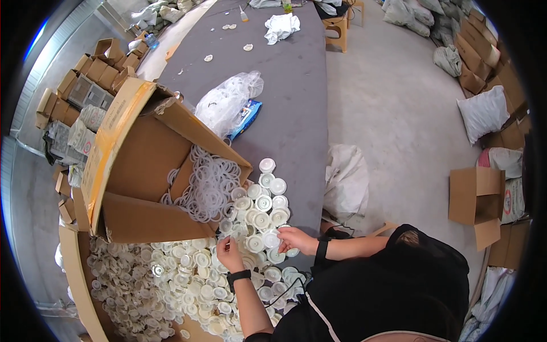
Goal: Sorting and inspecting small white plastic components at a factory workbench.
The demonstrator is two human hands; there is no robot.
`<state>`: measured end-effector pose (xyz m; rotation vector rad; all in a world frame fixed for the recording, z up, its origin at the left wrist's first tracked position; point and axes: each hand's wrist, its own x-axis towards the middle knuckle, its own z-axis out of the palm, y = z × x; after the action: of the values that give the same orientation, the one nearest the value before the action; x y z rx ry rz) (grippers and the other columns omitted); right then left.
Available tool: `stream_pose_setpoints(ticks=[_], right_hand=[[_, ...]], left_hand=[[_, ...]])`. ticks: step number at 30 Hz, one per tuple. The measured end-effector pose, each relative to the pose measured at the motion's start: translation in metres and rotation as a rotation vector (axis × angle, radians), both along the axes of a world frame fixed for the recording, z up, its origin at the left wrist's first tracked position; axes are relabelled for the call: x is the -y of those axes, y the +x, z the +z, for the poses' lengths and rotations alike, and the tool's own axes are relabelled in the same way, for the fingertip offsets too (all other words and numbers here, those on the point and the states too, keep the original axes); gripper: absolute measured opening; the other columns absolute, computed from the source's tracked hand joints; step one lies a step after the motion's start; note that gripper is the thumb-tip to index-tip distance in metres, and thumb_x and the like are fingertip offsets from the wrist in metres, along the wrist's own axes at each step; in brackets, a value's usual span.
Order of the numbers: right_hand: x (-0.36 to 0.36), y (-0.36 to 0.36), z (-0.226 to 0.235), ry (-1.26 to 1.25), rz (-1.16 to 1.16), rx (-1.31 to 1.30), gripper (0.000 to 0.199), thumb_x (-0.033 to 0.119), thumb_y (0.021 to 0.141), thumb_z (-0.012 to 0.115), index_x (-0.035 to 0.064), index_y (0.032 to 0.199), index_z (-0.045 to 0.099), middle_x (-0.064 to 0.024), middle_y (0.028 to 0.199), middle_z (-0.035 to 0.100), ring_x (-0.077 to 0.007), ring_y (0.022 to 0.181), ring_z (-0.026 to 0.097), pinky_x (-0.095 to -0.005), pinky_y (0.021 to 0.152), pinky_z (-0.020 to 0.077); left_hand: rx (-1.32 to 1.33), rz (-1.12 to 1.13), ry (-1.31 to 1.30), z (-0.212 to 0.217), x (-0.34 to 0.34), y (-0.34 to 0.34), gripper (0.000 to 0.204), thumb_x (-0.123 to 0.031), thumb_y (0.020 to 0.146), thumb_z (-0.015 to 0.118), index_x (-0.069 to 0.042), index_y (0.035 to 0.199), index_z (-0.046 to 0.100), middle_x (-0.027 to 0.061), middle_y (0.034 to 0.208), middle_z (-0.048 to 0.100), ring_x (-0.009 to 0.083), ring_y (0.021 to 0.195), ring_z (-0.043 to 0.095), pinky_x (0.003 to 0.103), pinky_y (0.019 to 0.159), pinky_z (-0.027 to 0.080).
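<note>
My right hand (297, 240) pinches the edge of a round white plastic lid (271, 238) above the near part of the table. Close to it on the left, my left hand (230, 255) has its fingers curled together; what they hold, if anything, is too small to tell. Both hands are over a wide heap of white lids (199, 273) that spreads from a cardboard tray onto the table. More lids (262, 203) lie in a loose cluster beyond my hands. A tipped cardboard box (151, 154) opens toward them, with a pile of translucent rings (211, 185) inside.
A grey-covered table (296, 108) runs away from me. Behind the box lie a clear plastic bag (231, 100) and a blue packet (246, 118). A white cloth (282, 27) rests farther off. Cartons and sacks line both sides; an open carton (477, 196) stands on the right floor.
</note>
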<state>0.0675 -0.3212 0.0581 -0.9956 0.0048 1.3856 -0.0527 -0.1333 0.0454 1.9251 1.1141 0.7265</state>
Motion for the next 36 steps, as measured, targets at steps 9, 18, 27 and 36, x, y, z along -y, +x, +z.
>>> stream_pose_setpoints(ticks=[9, 18, 27, 36], right_hand=[[-0.015, -0.032, 0.02, 0.06, 0.008, -0.09, 0.024, 0.019, 0.081, 0.05, 0.0053, 0.099, 0.042, -0.0053, 0.081, 0.048, -0.0162, 0.066, 0.057, -0.0269, 0.058, 0.0472], [-0.012, -0.061, 0.04, 0.162, 0.039, -0.188, 0.016, 0.018, 0.081, 0.05, 0.0092, 0.093, 0.043, -0.003, 0.077, 0.051, -0.0157, 0.066, 0.057, -0.0272, 0.059, 0.0454], [-0.015, -0.107, 0.03, 0.227, 0.104, -0.191, 0.014, 0.015, 0.078, 0.048, 0.01, 0.091, 0.046, -0.0018, 0.076, 0.051, -0.0122, 0.062, 0.055, -0.025, 0.055, 0.0443], [-0.01, -0.119, 0.036, 0.299, 0.089, -0.119, 0.018, 0.016, 0.079, 0.048, 0.0095, 0.095, 0.044, -0.0006, 0.076, 0.051, -0.0097, 0.064, 0.055, -0.0234, 0.058, 0.0455]], left_hand=[[0.331, 0.091, -0.1, 0.057, 0.067, -0.027, 0.013, 0.001, 0.073, 0.056, 0.003, 0.086, 0.058, 0.0079, 0.08, 0.058, 0.0141, 0.071, 0.056, 0.024, 0.062, 0.045], [0.102, -0.145, 0.326, 0.068, 0.103, -0.06, 0.017, 0.004, 0.068, 0.055, -0.003, 0.083, 0.058, 0.0113, 0.095, 0.052, 0.0224, 0.086, 0.051, 0.028, 0.067, 0.042], [0.251, 0.011, 0.247, 0.054, 0.113, -0.094, 0.009, -0.005, 0.074, 0.056, 0.0, 0.08, 0.052, 0.0098, 0.091, 0.051, 0.0169, 0.078, 0.05, 0.027, 0.064, 0.042], [0.633, 0.125, -0.659, 0.073, 0.117, -0.102, 0.009, -0.003, 0.075, 0.055, -0.002, 0.079, 0.047, 0.0016, 0.065, 0.045, 0.0107, 0.06, 0.043, 0.024, 0.055, 0.037]])
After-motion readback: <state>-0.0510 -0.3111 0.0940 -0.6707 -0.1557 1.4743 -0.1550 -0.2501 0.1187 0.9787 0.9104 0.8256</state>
